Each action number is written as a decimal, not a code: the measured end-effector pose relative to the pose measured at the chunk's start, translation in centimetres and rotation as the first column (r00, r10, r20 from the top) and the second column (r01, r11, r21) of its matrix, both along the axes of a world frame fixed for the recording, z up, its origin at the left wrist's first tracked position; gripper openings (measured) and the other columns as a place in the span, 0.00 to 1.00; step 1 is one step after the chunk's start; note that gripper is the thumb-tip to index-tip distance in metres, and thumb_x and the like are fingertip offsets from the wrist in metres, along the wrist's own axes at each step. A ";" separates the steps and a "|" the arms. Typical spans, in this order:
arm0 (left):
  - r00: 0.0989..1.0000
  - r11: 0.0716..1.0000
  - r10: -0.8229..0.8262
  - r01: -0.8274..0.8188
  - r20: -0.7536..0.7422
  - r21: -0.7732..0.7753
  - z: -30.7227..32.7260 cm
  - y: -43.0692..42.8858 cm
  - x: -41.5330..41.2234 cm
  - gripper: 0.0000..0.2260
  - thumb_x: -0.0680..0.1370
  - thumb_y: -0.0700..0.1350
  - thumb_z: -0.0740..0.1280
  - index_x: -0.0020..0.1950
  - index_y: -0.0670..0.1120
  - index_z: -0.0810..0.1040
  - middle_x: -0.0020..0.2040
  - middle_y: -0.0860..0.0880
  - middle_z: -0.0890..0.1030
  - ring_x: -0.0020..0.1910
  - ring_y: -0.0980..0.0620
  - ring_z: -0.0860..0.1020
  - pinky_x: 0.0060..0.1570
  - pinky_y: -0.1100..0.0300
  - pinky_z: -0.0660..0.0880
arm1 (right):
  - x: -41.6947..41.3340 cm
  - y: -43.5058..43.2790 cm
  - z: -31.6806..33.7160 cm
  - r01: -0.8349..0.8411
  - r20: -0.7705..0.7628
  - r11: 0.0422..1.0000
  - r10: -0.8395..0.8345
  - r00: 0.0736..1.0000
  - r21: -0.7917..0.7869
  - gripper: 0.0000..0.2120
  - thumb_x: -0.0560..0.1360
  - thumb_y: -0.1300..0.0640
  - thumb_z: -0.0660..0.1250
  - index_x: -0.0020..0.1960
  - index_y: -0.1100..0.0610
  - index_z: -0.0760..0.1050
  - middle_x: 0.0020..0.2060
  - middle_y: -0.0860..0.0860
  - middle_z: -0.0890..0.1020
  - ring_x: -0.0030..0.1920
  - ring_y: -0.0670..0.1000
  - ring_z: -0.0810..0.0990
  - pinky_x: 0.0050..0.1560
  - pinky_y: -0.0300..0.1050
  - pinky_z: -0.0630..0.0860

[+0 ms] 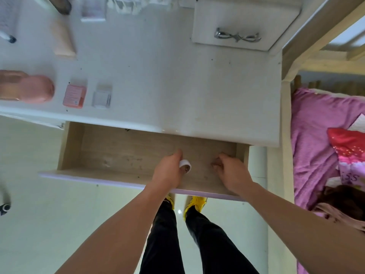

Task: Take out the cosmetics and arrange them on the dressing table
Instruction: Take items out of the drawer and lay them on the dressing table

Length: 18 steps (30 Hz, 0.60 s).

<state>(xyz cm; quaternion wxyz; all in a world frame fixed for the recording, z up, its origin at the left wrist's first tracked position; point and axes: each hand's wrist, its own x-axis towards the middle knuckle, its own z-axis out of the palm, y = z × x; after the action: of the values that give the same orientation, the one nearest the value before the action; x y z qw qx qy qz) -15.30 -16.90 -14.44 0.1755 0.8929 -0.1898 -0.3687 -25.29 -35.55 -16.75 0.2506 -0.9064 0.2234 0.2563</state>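
Left hand (169,171) and right hand (231,171) are both reaching down into the open drawer (122,153), which is sticking out from under the table (167,86).

At the far left of the table, a pink bottle (27,89) is lying on its side near the front edge. Just to its right a pink box (75,95) is sitting, and a clear box (101,95) is sitting beside that. Further back, a peach tube (63,39) is lying flat, well apart from the row in front.

Moving right to the drawer, the left hand is curling its fingers round a small white jar (185,165) and holding it just above the drawer's wooden floor, near the front wall. Below the drawer front, yellow shoes (197,201) are showing on the pale floor.

The right hand is hovering beside the drawer's right wall, apart from the jar, with its fingers bent inward; I cannot tell whether they are gripping anything.

At the back right of the table a small drawer (245,20) with a silver handle (237,36) is facing forward. Past the table's right edge, a bed (316,125) with a pink sheet is lying.
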 end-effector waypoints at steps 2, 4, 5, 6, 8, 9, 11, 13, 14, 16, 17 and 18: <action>0.998 0.998 0.061 -0.061 0.027 0.001 2.0 1.2 0.7 0.09 0.77 0.45 0.66 0.54 0.45 0.69 0.46 0.45 0.80 0.40 0.45 0.76 0.37 0.55 0.71 | 0.3 0.6 2.0 0.045 0.043 0.997 -0.048 0.998 0.070 0.06 0.78 0.51 0.64 0.53 0.51 0.75 0.49 0.45 0.85 0.50 0.52 0.83 0.48 0.52 0.79; 0.989 0.989 0.145 -0.145 0.024 -0.006 3.6 2.6 1.2 0.10 0.77 0.46 0.68 0.55 0.47 0.71 0.47 0.46 0.80 0.42 0.45 0.78 0.40 0.54 0.74 | 0.9 1.2 3.8 0.060 0.081 0.993 -0.069 0.994 0.099 0.05 0.78 0.50 0.66 0.52 0.50 0.76 0.47 0.41 0.84 0.48 0.49 0.82 0.46 0.47 0.78; 0.981 0.981 0.193 -0.193 0.019 -0.017 4.3 3.2 1.5 0.10 0.76 0.46 0.69 0.54 0.47 0.72 0.47 0.46 0.80 0.43 0.46 0.78 0.40 0.55 0.74 | 1.2 1.5 4.6 0.058 0.102 0.993 -0.069 0.992 0.104 0.05 0.78 0.50 0.66 0.52 0.49 0.76 0.43 0.39 0.83 0.46 0.47 0.81 0.42 0.41 0.76; 0.970 0.970 0.242 -0.241 0.019 -0.036 5.2 3.8 2.1 0.10 0.75 0.45 0.70 0.54 0.48 0.72 0.48 0.47 0.81 0.44 0.46 0.78 0.41 0.56 0.74 | 1.8 1.9 5.7 0.053 0.126 0.993 -0.066 0.990 0.107 0.05 0.77 0.50 0.66 0.52 0.49 0.77 0.40 0.37 0.80 0.43 0.45 0.79 0.38 0.34 0.71; 0.939 0.935 0.344 -0.342 0.013 -0.095 7.0 4.9 3.3 0.10 0.74 0.44 0.70 0.54 0.48 0.74 0.48 0.48 0.80 0.45 0.47 0.78 0.42 0.58 0.73 | 3.4 2.6 7.8 0.061 0.159 0.990 -0.080 0.984 0.125 0.03 0.77 0.51 0.67 0.50 0.48 0.76 0.37 0.35 0.76 0.39 0.40 0.74 0.34 0.29 0.65; 0.920 0.913 0.393 -0.388 0.012 -0.124 7.9 5.5 3.9 0.10 0.74 0.44 0.70 0.54 0.47 0.75 0.47 0.49 0.80 0.45 0.48 0.77 0.42 0.59 0.72 | 4.3 2.9 8.8 0.070 0.174 0.987 -0.095 0.980 0.146 0.03 0.76 0.51 0.68 0.49 0.49 0.76 0.37 0.37 0.77 0.39 0.41 0.74 0.35 0.29 0.65; 0.889 0.875 0.458 -0.448 0.010 -0.185 9.5 6.7 5.4 0.08 0.75 0.44 0.70 0.52 0.47 0.76 0.44 0.51 0.79 0.44 0.50 0.78 0.42 0.61 0.70 | 6.2 3.4 10.1 0.081 0.209 0.981 -0.118 0.971 0.177 0.03 0.76 0.53 0.68 0.48 0.50 0.76 0.40 0.43 0.80 0.41 0.45 0.77 0.38 0.36 0.69; 0.877 0.856 0.480 -0.465 0.014 -0.225 10.5 7.6 6.8 0.07 0.74 0.44 0.71 0.50 0.48 0.75 0.43 0.51 0.79 0.43 0.51 0.78 0.42 0.61 0.71 | 8.1 3.8 11.0 0.113 0.212 0.974 -0.155 0.965 0.198 0.04 0.75 0.53 0.68 0.49 0.51 0.77 0.43 0.46 0.81 0.43 0.48 0.78 0.41 0.40 0.71; 0.871 0.849 0.491 -0.474 0.013 -0.233 11.0 8.1 7.7 0.07 0.74 0.44 0.71 0.49 0.48 0.75 0.43 0.52 0.79 0.43 0.51 0.79 0.41 0.61 0.71 | 9.2 4.1 11.4 0.135 0.210 0.969 -0.179 0.961 0.205 0.05 0.75 0.52 0.69 0.50 0.51 0.77 0.43 0.47 0.81 0.43 0.48 0.78 0.42 0.40 0.71; 0.850 0.824 0.526 -0.513 -0.011 -0.241 11.7 9.0 9.8 0.08 0.73 0.44 0.71 0.49 0.50 0.74 0.42 0.51 0.80 0.41 0.51 0.79 0.40 0.61 0.73 | 11.4 4.9 11.8 0.182 0.204 0.961 -0.224 0.953 0.207 0.06 0.76 0.52 0.69 0.51 0.52 0.78 0.43 0.46 0.80 0.42 0.49 0.77 0.40 0.38 0.68; 0.837 0.808 0.547 -0.537 -0.030 -0.242 11.9 9.2 10.5 0.08 0.73 0.43 0.71 0.49 0.50 0.75 0.41 0.51 0.79 0.40 0.51 0.79 0.38 0.61 0.73 | 12.2 5.3 12.0 0.205 0.192 0.958 -0.244 0.951 0.202 0.07 0.76 0.52 0.68 0.53 0.52 0.78 0.43 0.47 0.80 0.43 0.49 0.76 0.39 0.38 0.67; 0.828 0.797 0.559 -0.551 -0.044 -0.246 12.0 9.4 11.5 0.08 0.73 0.43 0.71 0.49 0.50 0.75 0.40 0.51 0.79 0.39 0.51 0.78 0.36 0.62 0.73 | 13.2 5.7 12.0 0.228 0.173 0.953 -0.264 0.949 0.201 0.07 0.77 0.53 0.68 0.53 0.53 0.78 0.44 0.47 0.79 0.43 0.49 0.76 0.40 0.39 0.67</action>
<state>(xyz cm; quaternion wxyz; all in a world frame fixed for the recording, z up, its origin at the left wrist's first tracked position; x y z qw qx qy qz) -3.77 -7.47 -2.42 0.3832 0.8855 0.0326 -0.2606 -12.10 -29.86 -4.72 0.3817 -0.8661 0.2854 0.1506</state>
